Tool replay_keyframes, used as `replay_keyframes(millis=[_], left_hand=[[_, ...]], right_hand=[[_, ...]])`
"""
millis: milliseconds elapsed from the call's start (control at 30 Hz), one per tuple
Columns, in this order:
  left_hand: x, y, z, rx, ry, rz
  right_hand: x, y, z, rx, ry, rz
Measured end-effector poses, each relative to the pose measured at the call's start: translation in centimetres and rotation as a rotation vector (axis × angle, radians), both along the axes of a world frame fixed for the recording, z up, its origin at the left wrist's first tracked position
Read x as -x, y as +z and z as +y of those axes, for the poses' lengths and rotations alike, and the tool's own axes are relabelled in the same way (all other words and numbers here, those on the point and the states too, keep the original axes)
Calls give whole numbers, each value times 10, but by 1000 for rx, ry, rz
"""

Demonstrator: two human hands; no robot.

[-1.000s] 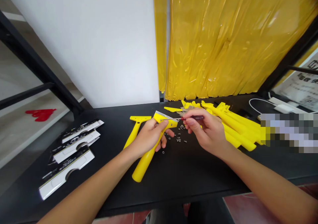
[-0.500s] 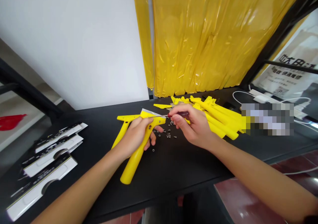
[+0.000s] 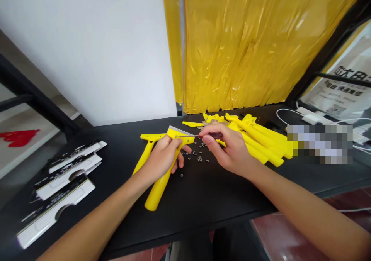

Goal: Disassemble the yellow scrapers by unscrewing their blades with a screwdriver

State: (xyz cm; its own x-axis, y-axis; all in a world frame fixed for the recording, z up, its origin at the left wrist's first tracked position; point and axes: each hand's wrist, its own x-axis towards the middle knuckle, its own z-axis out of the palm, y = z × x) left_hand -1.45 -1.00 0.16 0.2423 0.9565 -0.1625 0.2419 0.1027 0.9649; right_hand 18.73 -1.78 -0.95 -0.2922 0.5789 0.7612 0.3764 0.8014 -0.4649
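My left hand [image 3: 164, 153] is closed round the head of a yellow-handled scraper [image 3: 158, 193], whose round handle slants down toward the table's front edge. A flat metal blade [image 3: 182, 131] lies along the scraper's head. In my right hand [image 3: 228, 147] is a screwdriver [image 3: 215, 135] with a dark red handle, its thin shaft pointing left across the head to a spot by my left thumb. Another yellow handle [image 3: 142, 158] lies left of the held one, partly behind my left hand. Small screws [image 3: 199, 159] and nuts [image 3: 182, 175] are scattered between my hands.
Several yellow handles and flat yellow pieces [image 3: 261, 137] are piled at the back right of the black table [image 3: 203, 199]. White-and-black card sleeves [image 3: 55, 214] lie at the left. A white power strip [image 3: 314, 118] with cables is at the right. Yellow plastic sheeting [image 3: 232, 48] hangs behind.
The whole view has shifted slightly, moving the scene a little to the right. Both hands keep their grips, and the screwdriver stays across the scraper's head.
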Motion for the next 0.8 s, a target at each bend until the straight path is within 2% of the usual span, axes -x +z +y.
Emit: replay_keyframes(millis=[67,200,267,367,533,633,800], left_hand=[[2,-3,1,-32,-21,22],[11,-4,5,-12,-163,43],[14,-4,7,11,-201,44],[13,-3,7,4,-177,57],[7,-4,4,-30,-136,126],[8,-2,3,-39,-104,102],[11,1,3,-29,-87,55]], right_hand=[[-1,1,-1,-7,3,-50],[-4,3,0,-42,164,-188],[-5,5,1,-8,193,-219],[-6,6,0,62,139,-207],[-4,3,0,74,5,-136],[-5,1,2,10,-9,-205],[-8,4,0,-149,-11,-449]])
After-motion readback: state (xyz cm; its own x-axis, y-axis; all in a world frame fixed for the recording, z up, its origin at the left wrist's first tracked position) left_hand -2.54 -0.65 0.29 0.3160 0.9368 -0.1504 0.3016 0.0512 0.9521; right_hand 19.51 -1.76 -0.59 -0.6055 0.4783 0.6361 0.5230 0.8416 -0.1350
